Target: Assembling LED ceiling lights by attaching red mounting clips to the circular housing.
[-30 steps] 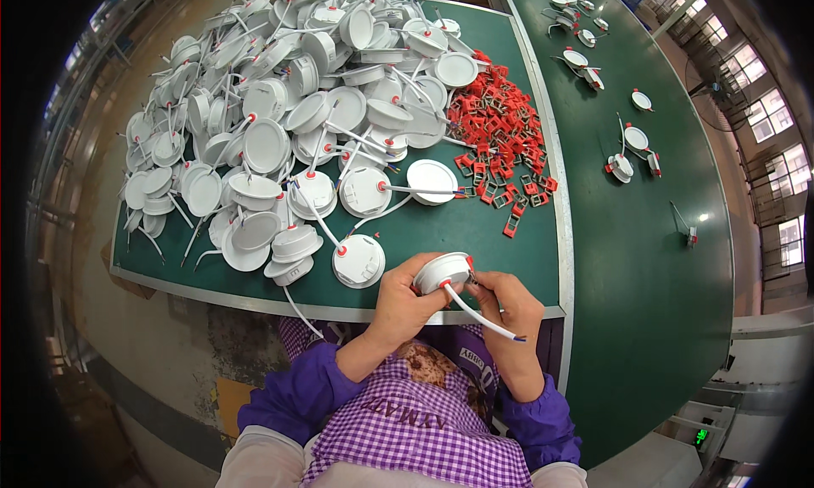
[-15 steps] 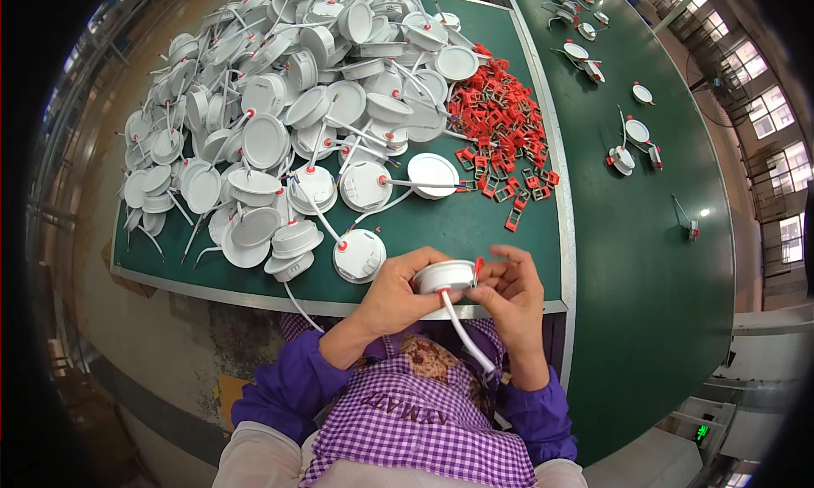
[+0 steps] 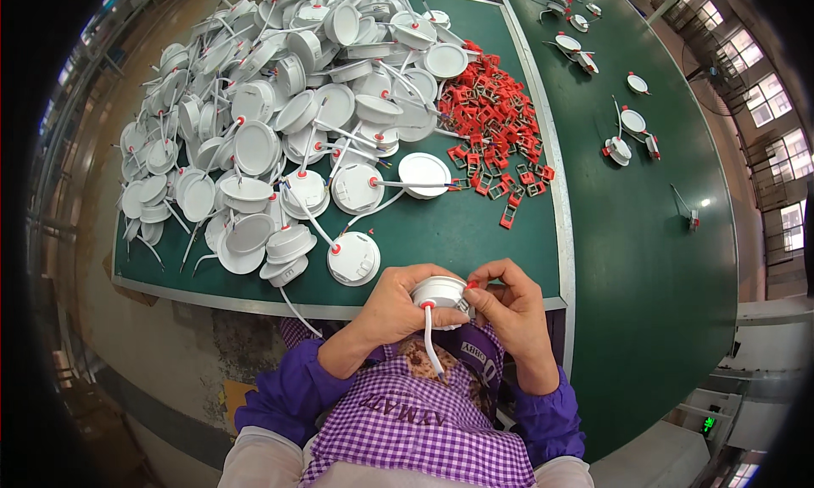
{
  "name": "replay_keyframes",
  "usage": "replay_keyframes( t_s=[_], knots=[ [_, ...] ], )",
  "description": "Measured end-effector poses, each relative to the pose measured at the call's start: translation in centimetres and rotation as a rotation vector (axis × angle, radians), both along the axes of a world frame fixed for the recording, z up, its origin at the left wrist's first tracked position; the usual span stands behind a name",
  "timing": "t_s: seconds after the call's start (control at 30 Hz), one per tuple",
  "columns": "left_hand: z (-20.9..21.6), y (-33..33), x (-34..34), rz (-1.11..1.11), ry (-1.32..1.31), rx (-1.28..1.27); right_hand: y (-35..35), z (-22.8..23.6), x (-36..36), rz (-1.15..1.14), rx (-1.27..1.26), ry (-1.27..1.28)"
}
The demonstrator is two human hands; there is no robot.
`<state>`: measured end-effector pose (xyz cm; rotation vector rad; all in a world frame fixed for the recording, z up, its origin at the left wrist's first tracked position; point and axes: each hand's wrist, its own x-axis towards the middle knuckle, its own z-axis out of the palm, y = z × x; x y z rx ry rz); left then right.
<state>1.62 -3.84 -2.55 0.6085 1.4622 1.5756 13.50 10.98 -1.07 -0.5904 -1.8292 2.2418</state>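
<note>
At the table's near edge, my left hand point(image 3: 392, 308) is closed around a round white downlight point(image 3: 441, 293), thumb in front and fingers behind. Its back is tilted toward me, and a white cable point(image 3: 432, 345) hangs from a red grommet down over my apron. My right hand point(image 3: 509, 308) pinches a small red spring clip point(image 3: 472, 286) against the downlight's right side; fingers cover most of the clip. Just beyond my left hand, another downlight point(image 3: 354, 259) lies back side up on the green table.
A tall heap of white downlights point(image 3: 254, 147) with cables covers the table's left and middle. Right of it spreads a pile of red clips point(image 3: 492, 106). Past the metal edge strip point(image 3: 557, 183) runs a second green surface point(image 3: 636, 259) bearing several downlights with clips attached.
The downlight has tipped so its back faces me more, and its cable hangs straighter. My right fingers have closed in on the red clip at the downlight's side.
</note>
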Motion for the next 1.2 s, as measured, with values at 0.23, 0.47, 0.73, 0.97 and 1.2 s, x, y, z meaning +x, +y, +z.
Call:
replay_keyframes(
  t_s=[0.23,0.47,0.73,0.97,1.2],
  knots=[
    [0.9,-0.1,1.1,0.020,-0.071,0.039,1.1,0.6,0.4,0.199,-0.087,-0.080],
    [1.1,-0.8,0.7,-0.015,0.648,-0.057,7.2,-1.7,4.2,-0.339,0.050,-0.032],
    [-1.3,-5.2,0.1,0.223,1.269,-0.499,12.0,-3.2,5.3,-0.759,0.302,-0.047],
    [-2.7,-4.0,1.5,0.111,1.163,-0.212,10.0,-4.9,-2.3,-0.102,1.486,-0.118],
    [-3.4,-3.5,0.6,0.465,1.072,-0.414,9.6,-5.0,-2.8,0.016,1.631,-0.061]
  ],
)
